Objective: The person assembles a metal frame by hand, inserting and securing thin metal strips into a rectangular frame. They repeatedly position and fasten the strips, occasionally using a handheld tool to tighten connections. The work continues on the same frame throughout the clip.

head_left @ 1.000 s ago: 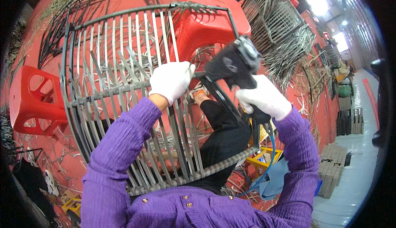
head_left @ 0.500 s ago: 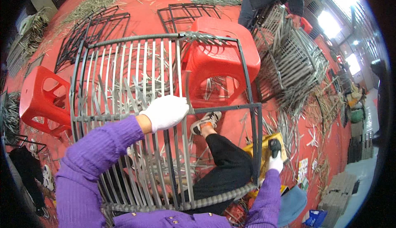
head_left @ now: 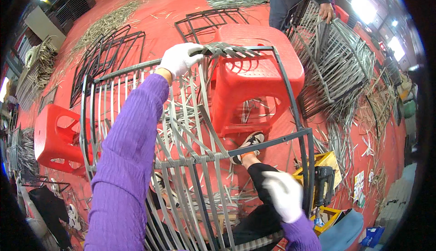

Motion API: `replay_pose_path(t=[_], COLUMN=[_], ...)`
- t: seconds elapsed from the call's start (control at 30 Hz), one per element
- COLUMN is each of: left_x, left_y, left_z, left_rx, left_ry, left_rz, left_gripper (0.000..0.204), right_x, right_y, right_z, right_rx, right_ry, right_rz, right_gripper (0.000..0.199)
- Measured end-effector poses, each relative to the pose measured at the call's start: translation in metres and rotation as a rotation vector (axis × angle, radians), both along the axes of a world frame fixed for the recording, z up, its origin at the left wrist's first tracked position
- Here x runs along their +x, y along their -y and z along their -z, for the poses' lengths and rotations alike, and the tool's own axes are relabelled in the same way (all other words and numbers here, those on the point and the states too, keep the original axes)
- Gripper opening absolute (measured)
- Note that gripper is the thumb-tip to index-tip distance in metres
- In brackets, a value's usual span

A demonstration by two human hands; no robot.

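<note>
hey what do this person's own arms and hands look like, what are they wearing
Both arms are covered by long purple sleeves of a ribbed, knitted-looking fabric. The left hand and the right hand each wear a plain white glove reaching to the wrist. No markings or jewellery show.

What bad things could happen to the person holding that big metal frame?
The left hand alone holds the metal frame by its top bar, while the right hand is off it, so the frame might tip or swing. Loose strips stick out between its bars and could poke an arm. Strips also litter the floor by the foot, so slipping seems possible.
</note>
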State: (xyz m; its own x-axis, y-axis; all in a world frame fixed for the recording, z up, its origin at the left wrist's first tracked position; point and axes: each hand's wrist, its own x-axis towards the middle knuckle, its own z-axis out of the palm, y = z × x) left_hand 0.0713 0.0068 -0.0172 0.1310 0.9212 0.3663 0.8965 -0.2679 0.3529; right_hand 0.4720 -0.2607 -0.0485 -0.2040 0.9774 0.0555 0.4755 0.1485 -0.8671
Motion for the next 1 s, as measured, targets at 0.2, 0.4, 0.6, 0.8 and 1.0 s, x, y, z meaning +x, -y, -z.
replay_pose_path(t=[0.2,0.4,0.6,0.8,1.0], left_x=[0.000,-0.030,-0.030,-0.025,-0.020], left_y=[-0.005,-0.052,-0.084,-0.012,-0.015], left_z=[0.010,-0.005,-0.012,-0.005,0.000], left_rx=[0.018,-0.388,-0.316,0.148,0.270], left_ry=[0.291,0.284,-0.213,-0.014,-0.003], left_rz=[-0.078,0.034,0.307,0.390,0.284], left_gripper=[0.030,0.028,0.025,0.029,0.018], right_x=[-0.160,-0.257,-0.269,-0.235,-0.239], right_y=[-0.154,-0.276,-0.318,-0.240,-0.248], right_z=[0.088,0.095,0.061,0.034,0.038], right_rx=[-0.272,-0.134,0.585,0.260,-0.192], right_ry=[-0.280,-1.246,0.292,-0.358,-1.011], right_rz=[-0.201,-0.289,-0.295,-0.082,-0.211], right_gripper=[0.035,0.044,0.025,0.024,0.018])
